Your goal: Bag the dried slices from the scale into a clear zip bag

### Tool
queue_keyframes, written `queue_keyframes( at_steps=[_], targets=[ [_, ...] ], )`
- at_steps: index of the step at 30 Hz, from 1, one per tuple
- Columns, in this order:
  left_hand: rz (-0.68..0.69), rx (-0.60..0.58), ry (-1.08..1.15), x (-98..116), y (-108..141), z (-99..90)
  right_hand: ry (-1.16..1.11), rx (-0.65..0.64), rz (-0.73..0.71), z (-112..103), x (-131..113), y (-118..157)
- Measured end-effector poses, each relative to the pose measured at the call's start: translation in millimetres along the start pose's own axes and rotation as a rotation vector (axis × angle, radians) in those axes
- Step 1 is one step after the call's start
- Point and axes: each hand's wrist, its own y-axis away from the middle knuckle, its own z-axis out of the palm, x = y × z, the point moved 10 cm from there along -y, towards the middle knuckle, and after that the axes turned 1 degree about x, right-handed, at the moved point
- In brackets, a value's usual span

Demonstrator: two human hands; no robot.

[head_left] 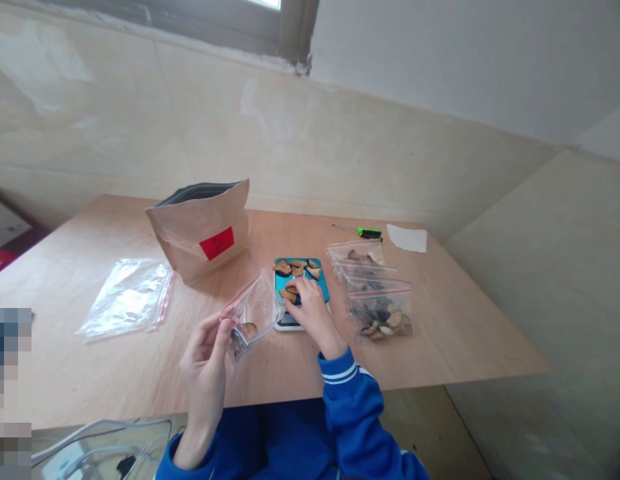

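My left hand (207,353) pinches the edge of a clear zip bag (260,303), which hangs tilted with its mouth toward the scale and a few brown pieces inside. Over the small blue kitchen scale (279,283), my right hand (313,310) has its fingers closed on a dried mushroom slice (289,295). More dried mushroom slices (298,265) lie along the far part of the scale's plate. The scale's display is partly covered by my right hand and the bag.
Filled zip bags (385,317) lie overlapping right of the scale. Behind them are a green-and-black screwdriver (369,233) and white paper (408,239). A brown paper pouch (190,240) with a red label stands open at back left; flat zip bags (125,297) lie before it.
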Motion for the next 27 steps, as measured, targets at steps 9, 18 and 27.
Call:
queue_keyframes(
  at_steps=[9,18,27],
  targets=[
    [0.005,-0.011,0.037,-2,-1,0.8,-0.294,0.225,0.046,-41,-10,-1],
    [0.014,0.005,0.06,-4,-1,1.0,-0.406,0.067,-0.141,-63,-73,-8],
    [0.001,0.014,0.098,2,-1,1.6,0.164,-0.099,0.037,6,-7,-51]
  ],
)
